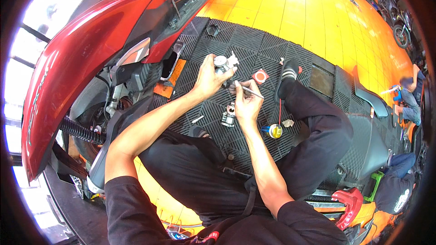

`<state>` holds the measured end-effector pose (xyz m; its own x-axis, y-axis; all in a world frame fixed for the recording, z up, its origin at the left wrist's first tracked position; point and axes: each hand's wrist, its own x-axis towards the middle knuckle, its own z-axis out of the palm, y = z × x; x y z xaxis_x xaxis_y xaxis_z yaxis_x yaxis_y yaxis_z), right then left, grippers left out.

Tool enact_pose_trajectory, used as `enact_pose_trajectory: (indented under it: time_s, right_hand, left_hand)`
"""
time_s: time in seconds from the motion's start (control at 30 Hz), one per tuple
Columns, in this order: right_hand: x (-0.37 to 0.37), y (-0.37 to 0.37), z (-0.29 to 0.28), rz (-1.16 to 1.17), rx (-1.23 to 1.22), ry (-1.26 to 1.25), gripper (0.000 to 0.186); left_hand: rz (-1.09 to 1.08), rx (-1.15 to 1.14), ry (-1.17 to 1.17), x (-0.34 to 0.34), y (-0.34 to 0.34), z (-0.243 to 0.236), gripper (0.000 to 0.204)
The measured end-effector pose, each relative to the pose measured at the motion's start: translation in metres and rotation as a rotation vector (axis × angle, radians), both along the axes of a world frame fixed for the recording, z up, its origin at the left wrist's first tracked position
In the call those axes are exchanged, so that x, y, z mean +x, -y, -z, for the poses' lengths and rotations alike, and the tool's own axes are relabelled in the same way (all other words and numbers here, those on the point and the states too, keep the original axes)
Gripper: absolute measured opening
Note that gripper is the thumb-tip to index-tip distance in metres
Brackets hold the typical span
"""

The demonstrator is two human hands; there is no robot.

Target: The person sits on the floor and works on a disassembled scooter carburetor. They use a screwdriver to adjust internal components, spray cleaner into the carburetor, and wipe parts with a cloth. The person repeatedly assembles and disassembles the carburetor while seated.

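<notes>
My left hand (210, 80) is closed around a silver metal part with a round face (220, 61), held above the black mat. A whitish piece (233, 60) shows beside that part near my fingertips. My right hand (248, 105), fingers closed, pinches a thin, pen-like metal tool (252, 93) just below and right of the part. What the tool's far end touches, I cannot make out. Under my right wrist, a grey metal block with a round opening (228, 117) lies on the mat. A spray can with a yellow top (275, 131) and red straw stands to its right.
The black ribbed mat (284, 47) holds a red-and-white round item (260, 76), a small pale rod (197, 119) and a dark cup-like piece (212, 30). A red motorcycle (86, 41) fills the left side. A co-worker (409, 102) sits far right.
</notes>
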<state>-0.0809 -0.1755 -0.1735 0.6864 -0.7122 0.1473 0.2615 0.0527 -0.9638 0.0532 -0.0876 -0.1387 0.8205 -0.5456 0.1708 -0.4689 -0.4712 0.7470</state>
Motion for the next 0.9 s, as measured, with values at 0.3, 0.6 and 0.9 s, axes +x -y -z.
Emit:
enact_pose_trajectory:
  time_s: [0.3,0.6,0.9]
  right_hand:
    - [0.000,-0.003,0.000,0.001,0.065,0.051,0.013]
    - [0.000,-0.002,-0.003,0.012,0.045,0.010,0.018]
    - [-0.001,-0.003,-0.003,0.018,0.053,0.029,0.017]
  left_hand:
    - [0.016,-0.014,-0.039,0.000,-0.001,-0.002,0.071]
    - [0.011,-0.013,-0.006,-0.001,0.000,-0.001,0.070]
    - [0.002,0.012,0.010,-0.002,0.001,-0.002,0.070]
